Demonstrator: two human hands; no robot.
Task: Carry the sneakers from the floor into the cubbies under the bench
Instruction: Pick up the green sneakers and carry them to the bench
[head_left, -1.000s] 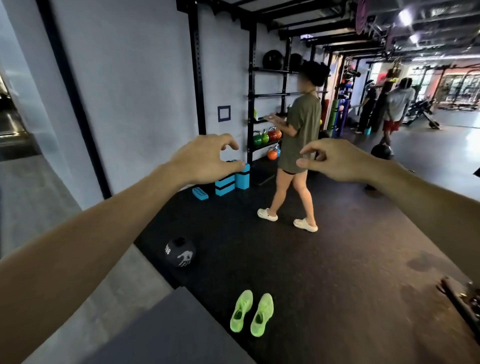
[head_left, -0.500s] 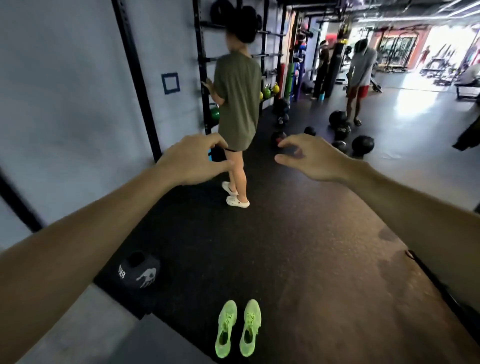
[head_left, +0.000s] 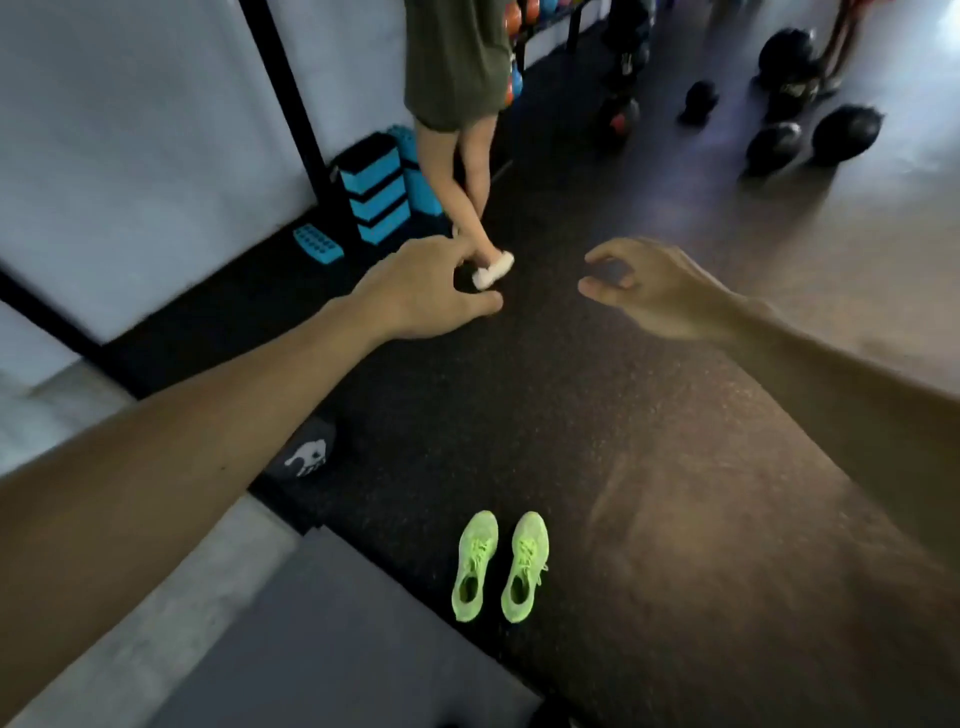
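Two neon-green sneakers stand side by side on the black rubber floor, toes pointing away from me: the left sneaker (head_left: 475, 566) and the right sneaker (head_left: 524, 566). Both of my arms reach forward well above them. My left hand (head_left: 421, 296) hangs with loosely curled fingers and holds nothing. My right hand (head_left: 649, 291) is likewise loosely curled and empty. A dark grey bench top (head_left: 291, 654) lies at the lower left, just left of the sneakers. No cubbies show.
A person in an olive shirt (head_left: 457, 62) and white shoes stands ahead. Blue step blocks (head_left: 376, 189) sit by the wall. A black medicine ball (head_left: 306, 452) lies partly under my left forearm. Several dark balls (head_left: 810, 135) rest at the far right.
The view has tilted down toward the floor. The sneakers now sit higher in the frame and larger. Both hands stay empty and have dropped lower in view.
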